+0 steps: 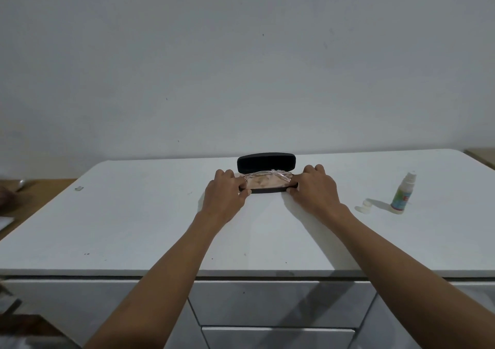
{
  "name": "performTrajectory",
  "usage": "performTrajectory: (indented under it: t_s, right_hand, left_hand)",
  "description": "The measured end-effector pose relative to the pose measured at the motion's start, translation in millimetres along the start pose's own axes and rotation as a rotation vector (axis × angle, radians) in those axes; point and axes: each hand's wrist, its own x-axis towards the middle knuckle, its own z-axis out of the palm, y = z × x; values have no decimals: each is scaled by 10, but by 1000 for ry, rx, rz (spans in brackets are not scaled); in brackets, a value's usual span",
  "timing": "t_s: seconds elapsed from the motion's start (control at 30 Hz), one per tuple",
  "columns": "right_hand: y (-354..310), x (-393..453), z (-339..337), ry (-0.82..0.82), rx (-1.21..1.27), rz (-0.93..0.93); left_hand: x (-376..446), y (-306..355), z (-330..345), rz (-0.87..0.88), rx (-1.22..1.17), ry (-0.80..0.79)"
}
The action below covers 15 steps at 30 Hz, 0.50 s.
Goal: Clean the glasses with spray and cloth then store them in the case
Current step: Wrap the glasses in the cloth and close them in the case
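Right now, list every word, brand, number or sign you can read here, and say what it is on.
None can be read.
Spray bottle: a coloured label with a red patch, print too small and blurred to make out.
Glasses case: plain black lid, no marking visible.

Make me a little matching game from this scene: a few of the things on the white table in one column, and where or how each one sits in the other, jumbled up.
Things:
1. glasses case
2. spray bottle
3. white cap
4. glasses

States:
A. standing upright at the right of the table
B. lying inside the case
C. lid open, held at both ends by the left hand and right hand
D. lying on the table beside the bottle

Pairs: 1-C, 2-A, 3-D, 4-B
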Motion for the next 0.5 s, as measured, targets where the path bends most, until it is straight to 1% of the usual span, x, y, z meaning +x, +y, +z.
performTrajectory:
  t_s: [0.1,0.17,0.23,0.33,0.4,0.5]
  right_hand:
    - [-3,2,-25,-1,-10,1]
    - [6,-1,-35,-7,39,18]
    - [16,-2,-55,7,105,49]
    - [21,28,-75,73,194,101]
    - [6,78,-89,131,320,162]
    - [-21,206,-95,209,535,272]
  left_hand:
    - [3,18,-24,44,77,-9]
    - [9,25,-44,65,111,-37]
    - [14,31,-78,73,91,-47]
    - [35,31,-135,100,142,4]
    - [70,43,-156,33,83,70]
    - [188,71,-160,-231,-231,193]
